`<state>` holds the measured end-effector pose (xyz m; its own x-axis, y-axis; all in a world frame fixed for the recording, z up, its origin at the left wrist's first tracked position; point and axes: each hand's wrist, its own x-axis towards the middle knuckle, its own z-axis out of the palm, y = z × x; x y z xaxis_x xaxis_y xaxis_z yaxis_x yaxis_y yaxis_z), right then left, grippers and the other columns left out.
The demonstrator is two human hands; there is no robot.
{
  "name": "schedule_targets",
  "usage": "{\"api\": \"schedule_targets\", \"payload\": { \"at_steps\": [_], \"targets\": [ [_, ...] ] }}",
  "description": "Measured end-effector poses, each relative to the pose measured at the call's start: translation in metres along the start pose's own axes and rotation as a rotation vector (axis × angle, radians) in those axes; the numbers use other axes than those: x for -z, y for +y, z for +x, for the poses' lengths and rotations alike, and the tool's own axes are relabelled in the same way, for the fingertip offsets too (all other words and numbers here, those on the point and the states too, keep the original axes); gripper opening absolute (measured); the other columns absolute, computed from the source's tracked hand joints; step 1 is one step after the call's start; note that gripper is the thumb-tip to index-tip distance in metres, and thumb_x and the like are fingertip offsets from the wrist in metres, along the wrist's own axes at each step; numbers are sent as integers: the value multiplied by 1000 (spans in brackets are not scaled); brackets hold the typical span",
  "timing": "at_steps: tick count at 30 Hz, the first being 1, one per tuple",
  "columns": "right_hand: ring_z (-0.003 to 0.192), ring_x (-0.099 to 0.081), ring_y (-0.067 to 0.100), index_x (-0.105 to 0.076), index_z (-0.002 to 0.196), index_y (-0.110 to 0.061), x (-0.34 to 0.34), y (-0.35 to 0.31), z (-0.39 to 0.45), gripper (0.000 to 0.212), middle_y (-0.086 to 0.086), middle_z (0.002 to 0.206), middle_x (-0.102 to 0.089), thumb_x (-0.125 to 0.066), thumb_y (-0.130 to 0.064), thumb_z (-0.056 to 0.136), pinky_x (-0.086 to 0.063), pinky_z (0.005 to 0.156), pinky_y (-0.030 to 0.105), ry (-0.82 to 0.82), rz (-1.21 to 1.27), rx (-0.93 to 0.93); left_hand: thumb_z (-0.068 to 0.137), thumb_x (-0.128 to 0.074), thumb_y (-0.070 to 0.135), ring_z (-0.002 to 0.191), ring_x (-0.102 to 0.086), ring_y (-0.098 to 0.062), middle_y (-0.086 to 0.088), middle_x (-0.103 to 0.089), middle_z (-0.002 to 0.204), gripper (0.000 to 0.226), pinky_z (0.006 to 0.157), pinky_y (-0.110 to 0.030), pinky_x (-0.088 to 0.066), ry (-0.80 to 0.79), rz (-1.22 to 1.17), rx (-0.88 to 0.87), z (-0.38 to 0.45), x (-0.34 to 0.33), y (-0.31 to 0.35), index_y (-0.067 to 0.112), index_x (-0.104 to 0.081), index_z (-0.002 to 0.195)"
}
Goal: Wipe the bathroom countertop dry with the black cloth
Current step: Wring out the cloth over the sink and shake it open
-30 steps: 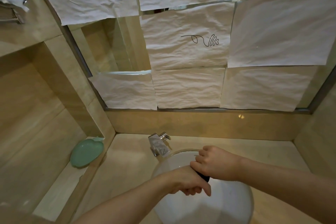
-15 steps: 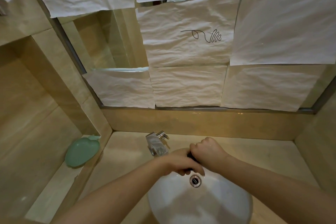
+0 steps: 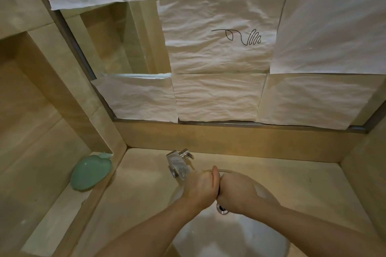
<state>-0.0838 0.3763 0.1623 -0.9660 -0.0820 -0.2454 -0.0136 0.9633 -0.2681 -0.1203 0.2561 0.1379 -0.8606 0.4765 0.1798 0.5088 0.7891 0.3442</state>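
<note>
Hands [image 3: 219, 190] now farther back over sink [image 3: 240, 240].

- The black cloth [image 3: 218, 190] shows only as a thin dark sliver between the left hand [image 3: 199, 189] and right hand [image 3: 240, 193]; the rest is hidden inside both fists.
- The fingers of both hands curl under, out of sight.
- The basin [image 3: 229, 238] is cut off at 6 o'clock.
- The drain [image 3: 222, 209] is partly covered by the right wrist.

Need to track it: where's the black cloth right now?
Head view, lower centre: black cloth is squeezed between left hand and right hand, over the sink.
</note>
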Motion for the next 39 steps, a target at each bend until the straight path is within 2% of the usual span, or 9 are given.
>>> {"api": "schedule_targets", "payload": {
  "at_steps": [7, 13, 16, 21, 24, 27, 31, 36, 39],
  "targets": [
    [45, -36, 10, -48, 40, -20, -26, 7, 5, 33, -4, 48, -43, -65, -5, 64, -30, 47, 24, -317, 909, -250, 102, -28, 21, 35, -35, -21, 1, -43, 40, 57, 41, -25, -25, -11, 49, -461, 22, -21, -36, 16, -41, 47],
    [47, -26, 12, -42, 56, -21, -32, 25, 18, 33, 0, 54, -33, -68, -9, 72, -20, 47, 24, -546, 1104, -269, 94, -39, 21, 34, -39, -27, -4, -45, 39, 50, 42, -24, -30, -51, 92, -550, 39, -38, -39, 17, -38, 44],
    [54, -46, 12, -58, 71, -16, -37, 36, 17, 11, -1, 64, -54, -69, -16, 73, -37, 52, 26, -263, 908, -201, 99, -36, 26, 55, -53, -34, -14, -57, 58, 49, 53, -31, -32, -165, 113, -136, 39, -25, -15, 10, -58, 59],
    [119, -46, 9, -29, 149, -34, -52, 68, -25, 85, -8, 148, -35, -68, -27, 73, -46, 84, 16, 253, 74, 156, 104, -30, 33, 47, -53, -18, -7, -61, 58, 44, 48, -22, -37, -568, -743, 794, 8, -28, 0, 6, -63, 95],
    [130, -43, 24, -34, 149, -23, -64, 72, -37, 96, 5, 151, -35, -72, -7, 63, -48, 98, 27, 255, -168, 484, 103, -27, 33, 34, -34, -5, 5, -51, 47, 39, 35, -16, -21, -881, -1076, 866, -14, -25, 8, 13, -53, 82],
    [107, -53, 20, -49, 137, -15, -53, 66, -30, 68, 4, 130, -51, -64, -7, 71, -52, 83, 27, 343, -256, 593, 100, -24, 36, 34, -29, -4, 7, -40, 46, 42, 35, -15, -20, -1112, -1161, 841, -18, -19, 13, 15, -49, 74],
    [68, -51, 18, -63, 88, -15, -18, 47, -15, 25, 0, 80, -55, -61, -6, 64, -45, 58, 28, 472, -430, 575, 97, -23, 28, 34, -25, -7, 5, -38, 42, 42, 36, -18, -15, -855, -1127, 889, -12, -4, 25, 15, -49, 66],
    [30, -44, 13, -43, 43, -25, -6, 21, 11, 46, -5, 39, -46, -80, -12, 19, -20, 41, 18, 221, -505, 358, 93, -22, 34, 51, -53, -19, -3, -63, 58, 52, 54, -26, -39, -252, -817, 856, -10, -25, 25, 10, -60, 67],
    [39, -55, 11, -27, 47, -25, -5, 3, 12, 62, -7, 46, -56, -88, -16, 39, -13, 44, 18, 72, -569, 326, 97, -26, 30, 73, -63, -24, -5, -69, 69, 51, 61, -34, -39, -70, -583, 816, -18, -41, 14, 9, -59, 65]
  ]
}}
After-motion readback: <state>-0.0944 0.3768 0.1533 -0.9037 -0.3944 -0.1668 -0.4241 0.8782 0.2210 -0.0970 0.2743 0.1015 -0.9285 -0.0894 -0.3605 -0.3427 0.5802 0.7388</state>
